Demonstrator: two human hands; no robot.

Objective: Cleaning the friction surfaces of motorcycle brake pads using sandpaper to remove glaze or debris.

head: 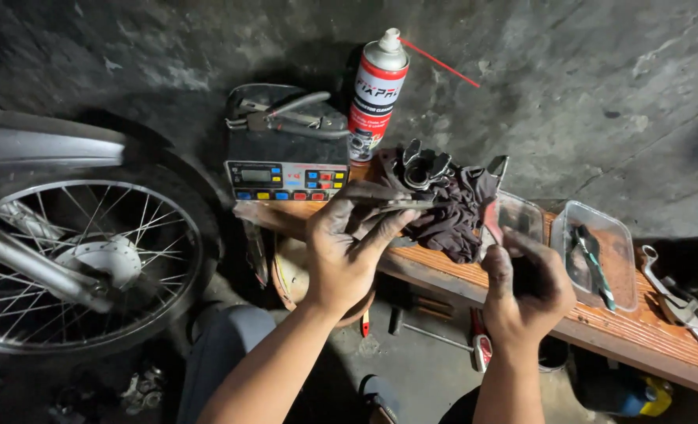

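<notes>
My left hand (347, 253), black with grease, grips a thin flat metal part (405, 204) and holds it level over the wooden bench (624, 326). My right hand (525, 281), also greasy, is curled at the bench edge, its fingertips pinched together by the clear plastic tray (522, 216); what it holds I cannot make out. A dark rag (455, 216) lies bunched on the bench just beyond the metal part, with a black metal engine part (422, 167) on top of it.
A red and white spray can (376, 94) with a thin red straw stands behind a grey charger box (286, 169) with coloured buttons. A second clear tray (600, 255) holds a green-handled tool. Wrenches (683, 302) lie far right. A spoked motorcycle wheel (82, 263) fills the left.
</notes>
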